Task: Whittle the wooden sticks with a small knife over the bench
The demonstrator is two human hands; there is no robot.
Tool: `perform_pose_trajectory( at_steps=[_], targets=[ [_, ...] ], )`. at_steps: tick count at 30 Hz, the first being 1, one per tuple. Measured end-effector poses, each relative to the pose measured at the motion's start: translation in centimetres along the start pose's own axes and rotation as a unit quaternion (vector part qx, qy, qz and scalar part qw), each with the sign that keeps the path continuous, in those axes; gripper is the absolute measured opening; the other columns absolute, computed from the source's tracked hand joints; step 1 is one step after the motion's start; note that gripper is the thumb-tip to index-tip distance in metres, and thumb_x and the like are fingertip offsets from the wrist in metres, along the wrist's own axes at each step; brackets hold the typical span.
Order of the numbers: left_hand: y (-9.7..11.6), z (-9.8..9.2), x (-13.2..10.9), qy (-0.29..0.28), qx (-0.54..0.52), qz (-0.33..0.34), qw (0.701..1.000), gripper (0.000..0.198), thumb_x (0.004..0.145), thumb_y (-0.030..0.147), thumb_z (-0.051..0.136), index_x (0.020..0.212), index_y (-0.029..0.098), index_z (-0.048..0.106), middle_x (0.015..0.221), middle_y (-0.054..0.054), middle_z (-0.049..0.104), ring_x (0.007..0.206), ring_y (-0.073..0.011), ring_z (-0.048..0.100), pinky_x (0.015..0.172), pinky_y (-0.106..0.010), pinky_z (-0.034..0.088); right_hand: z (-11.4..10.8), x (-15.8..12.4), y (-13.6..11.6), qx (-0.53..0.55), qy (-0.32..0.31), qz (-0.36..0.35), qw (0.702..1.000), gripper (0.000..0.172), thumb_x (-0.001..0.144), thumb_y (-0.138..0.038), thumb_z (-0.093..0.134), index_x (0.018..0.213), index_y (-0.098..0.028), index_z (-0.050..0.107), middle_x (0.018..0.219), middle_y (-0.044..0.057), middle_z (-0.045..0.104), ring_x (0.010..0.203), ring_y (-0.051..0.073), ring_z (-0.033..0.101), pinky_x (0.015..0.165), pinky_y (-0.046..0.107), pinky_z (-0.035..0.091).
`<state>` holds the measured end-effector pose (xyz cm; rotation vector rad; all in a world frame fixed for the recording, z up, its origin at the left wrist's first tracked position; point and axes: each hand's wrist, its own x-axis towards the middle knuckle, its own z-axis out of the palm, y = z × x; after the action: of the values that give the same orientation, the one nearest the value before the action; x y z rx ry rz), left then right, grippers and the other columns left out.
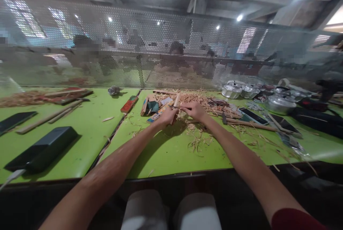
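Over the green table [158, 155], my left hand [168, 115] is closed around a pale wooden strip [177, 99], whose upper end points away from me. My right hand [195, 111] is closed just to the right, its fingertips pinching the end of a thin, dark blade-like tool [173, 107] that lies across the strip. Its exact kind is too small to make out. Curled wood shavings [194, 98] are heaped beyond both hands, and more are scattered below the right one. A patterned, colourful strip [154, 116] lies beside my left hand.
On the left are a black box-shaped device [44, 149], wooden sticks [49, 116] and a red block [129, 104]. To the right lie a hammer [241, 121], a phone [253, 115] and metal kettles [280, 102]. A perforated screen [155, 69] stands behind, with people beyond it.
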<state>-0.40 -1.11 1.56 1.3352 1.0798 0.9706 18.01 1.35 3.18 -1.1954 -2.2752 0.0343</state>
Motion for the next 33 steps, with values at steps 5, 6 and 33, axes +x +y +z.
perform_pose_trajectory(
  at_steps=[5,6,33],
  targets=[
    [0.0,0.0,0.0,0.028,0.066,-0.026,0.997,0.029,0.095,0.022,0.05,0.066,0.023,0.045,0.045,0.005,0.044,0.035,-0.0106,0.04,0.037,-0.023,0.029,0.3,0.3,0.5,-0.045,-0.001,0.026,0.999,0.028,0.101,-0.029,0.066,0.123,-0.025,0.083,0.121,0.005,0.079,0.11,0.02,0.075,0.093,0.023,0.053],
    [0.0,0.1,-0.1,0.026,0.089,-0.035,0.995,0.03,0.095,0.022,0.05,0.066,0.023,0.046,0.045,0.004,0.045,0.035,-0.0112,0.041,0.037,-0.024,0.029,0.3,0.3,0.9,-0.054,0.005,0.047,0.997,0.029,0.102,-0.03,0.065,0.125,-0.025,0.082,0.121,0.005,0.079,0.11,0.02,0.075,0.092,0.023,0.053],
    [0.0,0.4,-0.3,0.016,0.068,0.016,0.997,0.041,0.103,0.027,0.055,0.064,0.021,0.044,0.043,0.007,0.043,0.033,-0.0063,0.038,0.038,-0.018,0.027,0.2,0.1,0.9,0.072,-0.009,-0.012,0.997,0.021,0.096,-0.025,0.07,0.107,-0.029,0.087,0.113,0.003,0.081,0.103,0.023,0.079,0.091,0.03,0.059]
  ],
)
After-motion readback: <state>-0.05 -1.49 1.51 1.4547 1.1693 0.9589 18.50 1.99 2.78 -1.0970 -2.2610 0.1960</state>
